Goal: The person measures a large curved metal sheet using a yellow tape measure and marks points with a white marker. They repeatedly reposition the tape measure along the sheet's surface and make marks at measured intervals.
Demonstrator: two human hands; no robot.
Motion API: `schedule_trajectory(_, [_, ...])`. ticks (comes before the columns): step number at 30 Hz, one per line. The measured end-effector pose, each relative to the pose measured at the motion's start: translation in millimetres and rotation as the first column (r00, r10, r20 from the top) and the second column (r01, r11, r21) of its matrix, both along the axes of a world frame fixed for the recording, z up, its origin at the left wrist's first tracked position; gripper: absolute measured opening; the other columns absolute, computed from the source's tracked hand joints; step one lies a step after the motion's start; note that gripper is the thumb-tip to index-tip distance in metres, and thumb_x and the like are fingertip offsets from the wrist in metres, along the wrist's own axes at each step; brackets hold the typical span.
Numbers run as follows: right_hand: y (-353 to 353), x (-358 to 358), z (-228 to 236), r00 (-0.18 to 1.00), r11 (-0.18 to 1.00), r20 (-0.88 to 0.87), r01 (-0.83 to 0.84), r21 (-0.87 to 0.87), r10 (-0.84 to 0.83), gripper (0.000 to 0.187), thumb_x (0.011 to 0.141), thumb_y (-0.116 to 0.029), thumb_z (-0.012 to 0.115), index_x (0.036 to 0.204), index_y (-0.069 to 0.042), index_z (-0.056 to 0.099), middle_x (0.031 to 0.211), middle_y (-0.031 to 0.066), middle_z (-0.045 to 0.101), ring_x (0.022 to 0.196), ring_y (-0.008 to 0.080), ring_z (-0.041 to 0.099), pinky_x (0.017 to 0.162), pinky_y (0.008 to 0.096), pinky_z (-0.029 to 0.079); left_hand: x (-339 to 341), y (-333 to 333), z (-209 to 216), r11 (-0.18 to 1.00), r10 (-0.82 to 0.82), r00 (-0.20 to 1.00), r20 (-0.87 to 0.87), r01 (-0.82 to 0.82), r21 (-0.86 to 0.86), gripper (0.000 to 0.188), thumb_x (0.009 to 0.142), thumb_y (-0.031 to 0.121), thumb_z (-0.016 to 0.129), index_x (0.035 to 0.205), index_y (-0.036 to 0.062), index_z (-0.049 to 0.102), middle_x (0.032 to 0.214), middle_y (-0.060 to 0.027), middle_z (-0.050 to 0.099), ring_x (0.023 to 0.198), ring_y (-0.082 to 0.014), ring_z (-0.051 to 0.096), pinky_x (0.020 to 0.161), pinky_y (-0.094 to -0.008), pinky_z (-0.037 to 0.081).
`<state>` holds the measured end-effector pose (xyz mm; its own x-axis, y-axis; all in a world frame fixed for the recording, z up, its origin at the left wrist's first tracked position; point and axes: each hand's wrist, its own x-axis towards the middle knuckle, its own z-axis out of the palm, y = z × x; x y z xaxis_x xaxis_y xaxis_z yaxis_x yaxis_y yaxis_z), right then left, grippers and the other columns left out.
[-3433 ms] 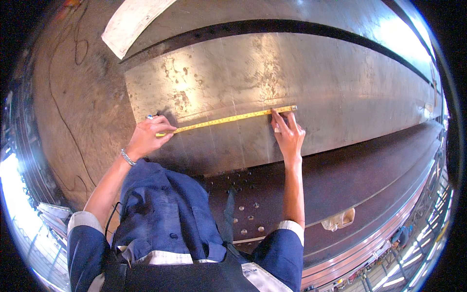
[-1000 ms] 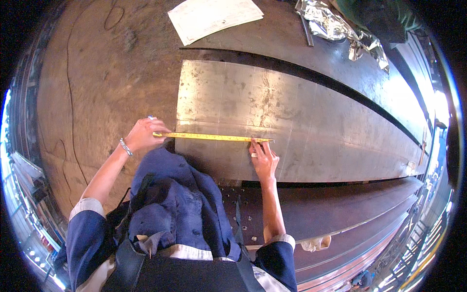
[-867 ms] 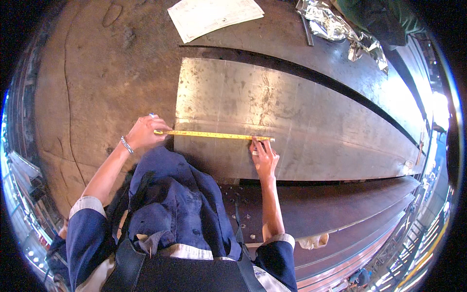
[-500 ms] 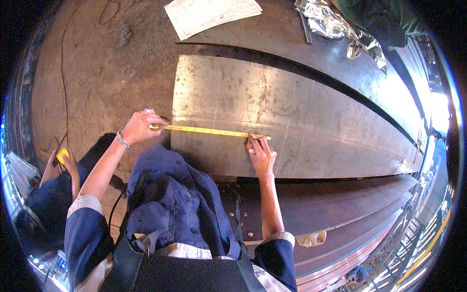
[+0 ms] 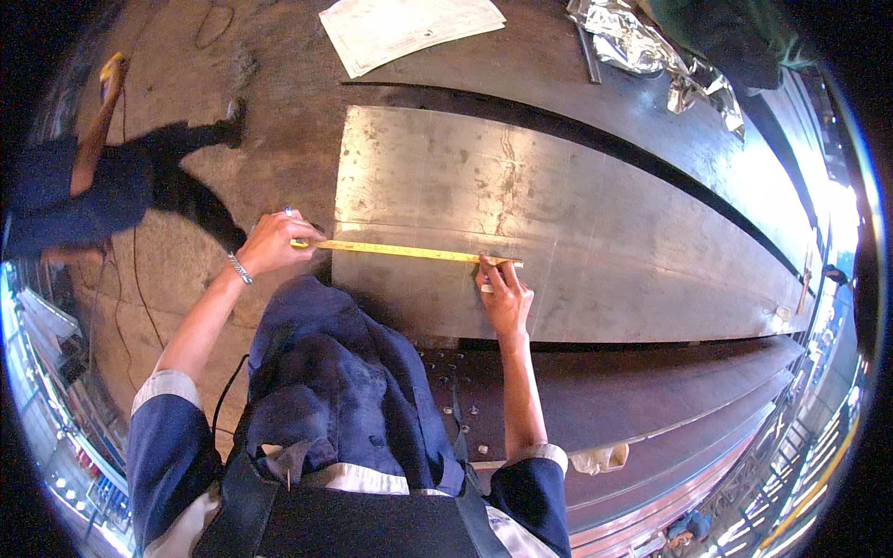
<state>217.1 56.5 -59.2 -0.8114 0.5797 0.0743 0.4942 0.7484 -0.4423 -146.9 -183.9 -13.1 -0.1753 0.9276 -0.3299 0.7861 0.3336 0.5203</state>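
A yellow tape measure blade (image 5: 400, 249) lies stretched straight across a bare grey steel plate (image 5: 595, 270), running out past its left end. Just off that end, my left hand (image 5: 277, 242) pinches the blade between thumb and fingers. My right hand (image 5: 505, 296) presses the blade's other stretch down on the plate, its fingers bent and drawn together. A small pale tip pokes out beside those fingers; I cannot tell whether it is the blade's end or a separate piece. Faint straight lines cross the plate beyond the right hand.
White paper sheets (image 5: 409, 33) lie beyond the plate. Crumpled silver foil (image 5: 633, 42) is at the far right, near a person's dark green sleeve (image 5: 777, 42). A co-worker (image 5: 102, 177) strides at the left, holding something yellow (image 5: 112, 70). Dark steel sections (image 5: 633, 391) run along the near side.
The co-worker has moved from the lower left toward the far left, carrying the yellow thing along. My hands and the tape measure stay nearly where they were; the view has shifted slightly.
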Motion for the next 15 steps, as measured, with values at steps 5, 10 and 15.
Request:
schedule_trajectory(5, [-1.9, -1.3, -2.2, 1.0, 0.997, 0.001, 0.013, 0.082, -0.013, 0.034, 0.081, -0.016, 0.076, 0.114, -0.017, 0.072, 0.094, 0.0045, 0.062, 0.066, 0.0231, 0.068, 0.058, 0.0346, 0.056, -3.2, -6.2, -7.2, 1.0, -0.02, 1.0, 0.007, 0.02, 0.018, 0.023, 0.076, 0.02, 0.072, 0.098, 0.0156, 0.079, 0.095, -0.0017, 0.075, 0.091, -0.0206, 0.066, 0.084, -0.0351, 0.055])
schedule_trajectory(10, [-1.6, -3.8, -1.5, 1.0, 0.994, -0.012, 0.018, 0.111, -0.016, 0.03, 0.081, -0.015, 0.075, 0.111, -0.017, 0.074, 0.091, 0.0049, 0.062, 0.063, 0.0227, 0.067, 0.057, 0.034, 0.056, -3.0, -8.1, -12.0, 0.999, -0.029, 1.0, -0.006, 0.029, 0.031, 0.024, 0.077, 0.021, 0.072, 0.098, 0.0157, 0.079, 0.093, -0.0007, 0.074, 0.091, -0.0188, 0.066, 0.085, -0.0343, 0.055])
schedule_trajectory(15, [-1.7, -4.8, -1.7, 0.999, 0.991, -0.035, 0.024, 0.132, -0.02, 0.027, 0.081, -0.013, 0.074, 0.108, -0.016, 0.075, 0.089, 0.0051, 0.062, 0.06, 0.022, 0.066, 0.056, 0.0329, 0.056, -3.4, -9.2, -13.2, 1.0, -0.018, 1.0, -0.002, 0.018, 0.02, 0.023, 0.077, 0.021, 0.072, 0.099, 0.0162, 0.079, 0.094, -0.0004, 0.074, 0.091, -0.0185, 0.066, 0.085, -0.0339, 0.055])
